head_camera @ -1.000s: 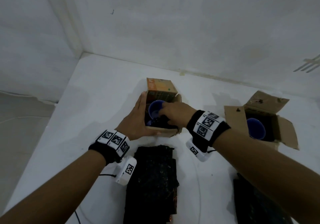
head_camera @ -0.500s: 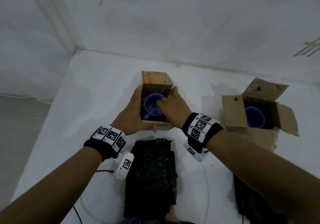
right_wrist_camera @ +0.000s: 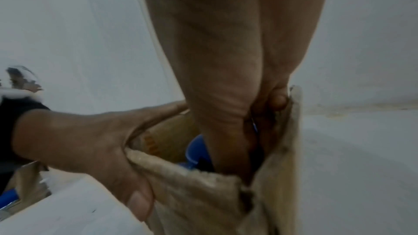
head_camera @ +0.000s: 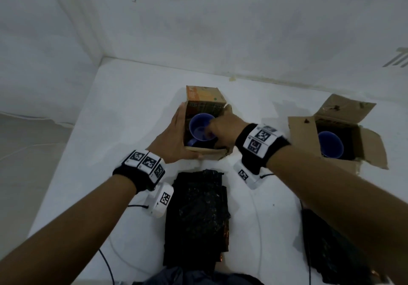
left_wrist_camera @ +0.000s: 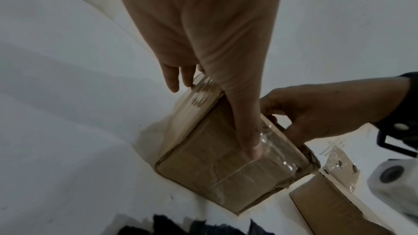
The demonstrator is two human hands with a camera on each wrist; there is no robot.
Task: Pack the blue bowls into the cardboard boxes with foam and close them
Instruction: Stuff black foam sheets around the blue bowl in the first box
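Observation:
An open cardboard box (head_camera: 207,154) stands mid-table with a blue bowl (head_camera: 199,130) inside, mouth up. My left hand (head_camera: 178,134) lies flat along the box's left wall, with its thumb straight on the near face (left_wrist_camera: 246,128). My right hand (head_camera: 217,130) reaches into the box's right side. In the right wrist view its thumb goes down beside the bowl (right_wrist_camera: 194,149) and its curled fingers sit by the right flap (right_wrist_camera: 282,149), pinching the bowl's rim. A second open box (head_camera: 364,143) at the right holds another blue bowl (head_camera: 330,144).
A stack of black foam sheets (head_camera: 196,218) lies just in front of the middle box. More black foam (head_camera: 331,253) lies at the near right under my right forearm. White walls close off the table at the back and the left.
My right hand has shifted from over the box's near part to the bowl's right rim, so more of the bowl shows. The left hand has stayed on the box's left side.

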